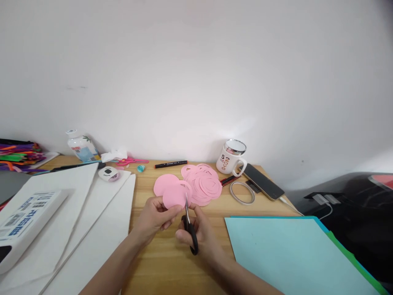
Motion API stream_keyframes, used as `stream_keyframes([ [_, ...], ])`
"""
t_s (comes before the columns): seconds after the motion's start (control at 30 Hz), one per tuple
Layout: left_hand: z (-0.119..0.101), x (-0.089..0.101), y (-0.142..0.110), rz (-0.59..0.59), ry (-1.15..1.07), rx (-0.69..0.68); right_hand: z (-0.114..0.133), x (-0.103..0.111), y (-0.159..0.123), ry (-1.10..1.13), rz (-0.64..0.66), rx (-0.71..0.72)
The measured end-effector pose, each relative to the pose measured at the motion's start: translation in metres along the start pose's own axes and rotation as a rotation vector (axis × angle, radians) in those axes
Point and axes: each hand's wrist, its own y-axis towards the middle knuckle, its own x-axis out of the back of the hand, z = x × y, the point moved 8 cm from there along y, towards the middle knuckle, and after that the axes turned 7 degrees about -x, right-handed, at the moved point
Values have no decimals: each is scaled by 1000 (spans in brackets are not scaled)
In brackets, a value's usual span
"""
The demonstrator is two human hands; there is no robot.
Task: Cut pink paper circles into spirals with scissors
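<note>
Between the thumb and fingers of my left hand (156, 217) is a round piece of pink paper (174, 197). My right hand (201, 235) is closed around the black handles of a pair of scissors (190, 234). The blades point away from me and lie against the right edge of the held paper, where a curved pink strip (188, 189) stands off from the disc. Behind it, a pink paper circle (164, 183) lies on the table. To the right is a pile of pink rings and cut pieces (204, 184).
White sheets and a box (33, 221) cover the left side. Light blue paper (285, 250) lies at the right front. A mug (232, 157), a phone (262, 181), a ring-shaped roll (242, 193), a black marker (171, 164) and pink scissors (133, 161) sit toward the wall. A bottle (82, 147) stands back left.
</note>
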Motion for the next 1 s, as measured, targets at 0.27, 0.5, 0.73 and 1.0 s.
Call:
stream_keyframes([
  [0.27,3,0,-1,18,20,3,6,1,3,36,22,7],
  [0.5,3,2,0,8,0,2,2,2,2,5,4,-20],
  [0.73,0,4,-1,-15,-14,11,-1,4,3,-47,-14,-35],
  [1.0,-4,8,2,-19,4,-30,-2,3,3,-53,-7,-36],
])
